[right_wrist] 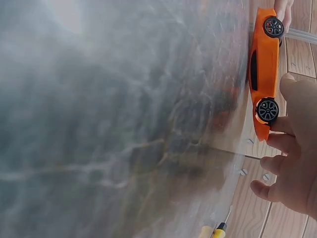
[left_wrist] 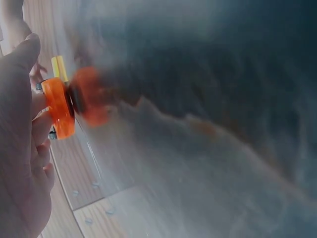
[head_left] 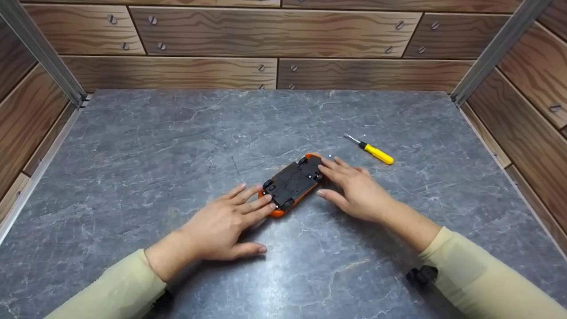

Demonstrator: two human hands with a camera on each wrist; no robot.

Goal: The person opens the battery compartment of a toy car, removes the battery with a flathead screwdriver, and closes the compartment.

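An orange toy car (head_left: 290,186) lies upside down on the grey marbled table, its black underside and wheels facing up. My left hand (head_left: 223,223) rests its straight fingers on the near-left end of the car, the thumb spread apart on the table side. At the far-right end, the fingertips of my right hand (head_left: 361,192) touch the car's edge, with the thumb held away from it. The right wrist view shows the orange side of the car (right_wrist: 265,74) and two of its wheels. In the left wrist view the car's end (left_wrist: 60,108) appears beside the fingers.
A screwdriver (head_left: 376,153) with a yellow handle lies beyond my right hand. Tiny pale bits (head_left: 330,156) lie near the car's far end. Wood-patterned panels (head_left: 283,33) wall the table at the back and both sides, with metal posts (head_left: 500,48) at the corners.
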